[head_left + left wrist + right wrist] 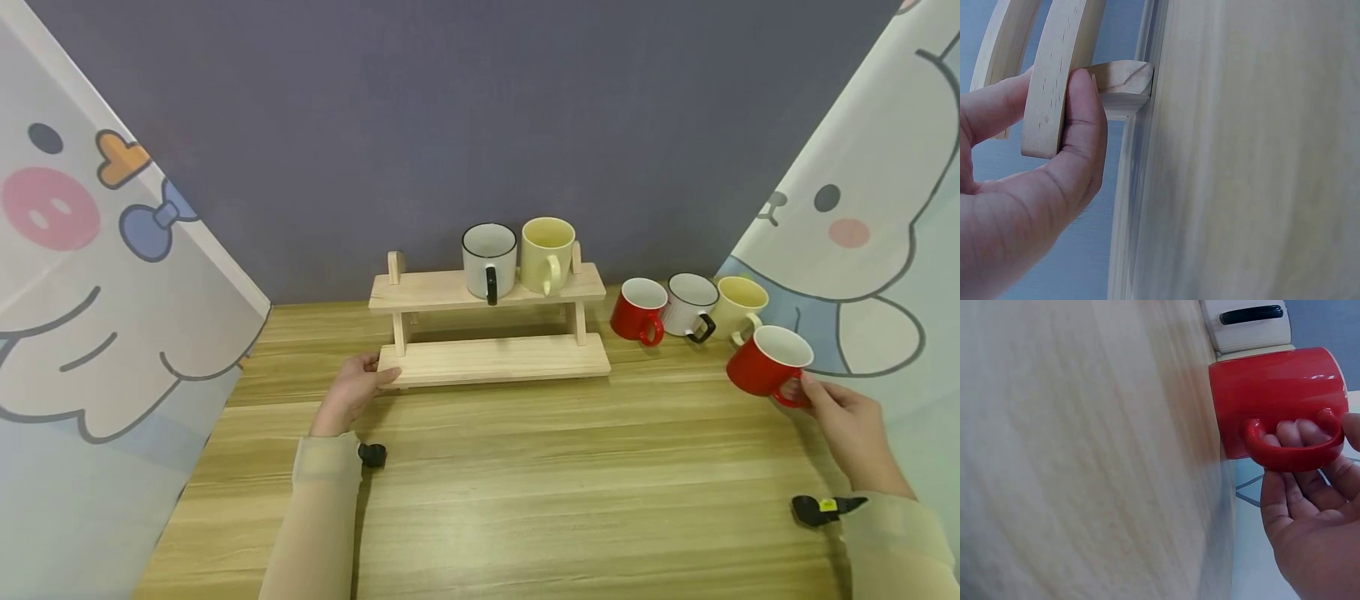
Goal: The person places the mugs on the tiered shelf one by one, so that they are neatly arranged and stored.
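Observation:
At the right, my right hand (847, 421) holds a red mug (757, 367) by its handle, fingers through the loop in the right wrist view. The mug tilts a little, its white inside showing. My left hand (351, 392) pinches the left end of the lower board (495, 362) of a two-tier wooden rack, thumb on one face and fingers on the other. On the upper board (427, 289) stand a white mug (476, 271) with a black rim and handle and a yellow mug (534, 262), side by side toward the right. No mug stands on the lower board.
Right of the rack, another red mug (628, 319), a white mug (681, 312) with black handle and a yellow mug (726, 310) stand in a row on the wood-grain table (525, 483). Behind rises a dark grey panel (450, 108), with cartoon-printed sheets on both sides.

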`<state>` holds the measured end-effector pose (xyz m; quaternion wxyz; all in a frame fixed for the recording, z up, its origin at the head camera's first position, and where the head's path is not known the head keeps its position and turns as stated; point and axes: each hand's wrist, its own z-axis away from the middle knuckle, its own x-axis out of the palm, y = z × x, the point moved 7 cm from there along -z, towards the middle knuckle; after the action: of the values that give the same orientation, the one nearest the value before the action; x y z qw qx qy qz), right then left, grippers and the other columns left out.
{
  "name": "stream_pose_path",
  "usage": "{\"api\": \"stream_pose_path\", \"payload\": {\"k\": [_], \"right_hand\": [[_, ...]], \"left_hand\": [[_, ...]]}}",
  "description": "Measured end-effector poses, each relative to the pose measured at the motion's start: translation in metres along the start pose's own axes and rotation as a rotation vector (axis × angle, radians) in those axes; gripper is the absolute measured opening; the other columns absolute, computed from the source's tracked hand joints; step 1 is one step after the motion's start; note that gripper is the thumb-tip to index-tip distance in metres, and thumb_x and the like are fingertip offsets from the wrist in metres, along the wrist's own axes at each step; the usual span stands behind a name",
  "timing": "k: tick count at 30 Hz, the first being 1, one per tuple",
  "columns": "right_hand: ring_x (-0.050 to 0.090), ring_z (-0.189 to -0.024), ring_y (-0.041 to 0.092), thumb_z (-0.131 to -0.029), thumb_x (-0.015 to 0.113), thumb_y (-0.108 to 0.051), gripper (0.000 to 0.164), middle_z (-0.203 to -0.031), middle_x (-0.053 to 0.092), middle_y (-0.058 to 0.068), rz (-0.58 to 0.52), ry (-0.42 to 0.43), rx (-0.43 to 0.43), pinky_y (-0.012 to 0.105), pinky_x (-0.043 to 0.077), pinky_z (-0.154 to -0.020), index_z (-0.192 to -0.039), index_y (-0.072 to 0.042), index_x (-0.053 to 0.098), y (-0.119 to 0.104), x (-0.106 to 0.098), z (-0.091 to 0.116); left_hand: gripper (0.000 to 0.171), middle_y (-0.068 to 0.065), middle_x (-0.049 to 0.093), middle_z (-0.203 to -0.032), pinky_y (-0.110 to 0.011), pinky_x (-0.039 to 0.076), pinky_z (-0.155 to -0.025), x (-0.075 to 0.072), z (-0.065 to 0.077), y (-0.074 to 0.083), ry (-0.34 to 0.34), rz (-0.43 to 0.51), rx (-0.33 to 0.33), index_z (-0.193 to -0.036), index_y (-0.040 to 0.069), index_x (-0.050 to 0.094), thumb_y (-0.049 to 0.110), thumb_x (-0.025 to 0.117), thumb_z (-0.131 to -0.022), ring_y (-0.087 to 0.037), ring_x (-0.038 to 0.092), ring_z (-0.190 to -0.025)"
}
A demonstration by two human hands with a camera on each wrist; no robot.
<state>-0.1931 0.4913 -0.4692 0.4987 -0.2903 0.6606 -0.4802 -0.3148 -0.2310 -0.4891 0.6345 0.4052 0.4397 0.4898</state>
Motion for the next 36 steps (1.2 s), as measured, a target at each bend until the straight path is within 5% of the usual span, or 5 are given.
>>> {"api": "stream_pose_path", "payload": {"k": [14,18,26,36], "right_hand": [[0.069,-0.083,-0.003,-0.107,0.056,-0.027,0.034,-0.088,0.076,-0.005,-0.034,-0.124,-0.073,0.009,0.049,-0.074,-0.100,-0.003,0.079,-0.011,0.009,-0.006],[0.070,-0.084,0.000,-0.107,0.056,-0.024,0.032,-0.088,0.076,-0.002,-0.149,-0.166,-0.046,0.011,0.050,-0.074,-0.098,-0.005,0.081,-0.011,0.014,-0.006],[0.074,-0.087,0.014,-0.106,0.053,-0.003,0.029,-0.091,0.076,0.010,-0.631,-0.229,-0.019,0.023,0.056,-0.077,-0.098,0.002,0.079,-0.009,0.026,-0.002],[0.072,-0.092,0.014,-0.107,0.049,-0.001,0.029,-0.095,0.076,0.011,-0.668,-0.255,-0.074,0.020,0.053,-0.082,-0.103,0.008,0.076,-0.025,0.040,0.014]], "left_hand": [[0.074,-0.023,0.046,-0.131,-0.041,0.049,-0.094,-0.001,0.000,-0.003,0.008,-0.015,-0.009,-0.153,-0.015,0.023,0.014,0.066,-0.102,-0.024,0.055,-0.105],[0.074,-0.024,0.045,-0.132,-0.041,0.049,-0.095,-0.001,0.000,-0.003,0.009,-0.021,-0.009,-0.153,-0.015,0.023,0.015,0.067,-0.102,-0.026,0.055,-0.107],[0.073,-0.024,0.047,-0.132,-0.040,0.050,-0.094,0.000,-0.001,-0.002,0.008,-0.023,0.002,-0.153,-0.015,0.024,0.015,0.066,-0.102,-0.026,0.056,-0.108],[0.077,-0.025,0.042,-0.136,-0.043,0.047,-0.099,0.001,-0.001,-0.001,0.002,-0.012,-0.002,-0.154,-0.015,0.019,0.015,0.067,-0.102,-0.029,0.052,-0.114]]}}
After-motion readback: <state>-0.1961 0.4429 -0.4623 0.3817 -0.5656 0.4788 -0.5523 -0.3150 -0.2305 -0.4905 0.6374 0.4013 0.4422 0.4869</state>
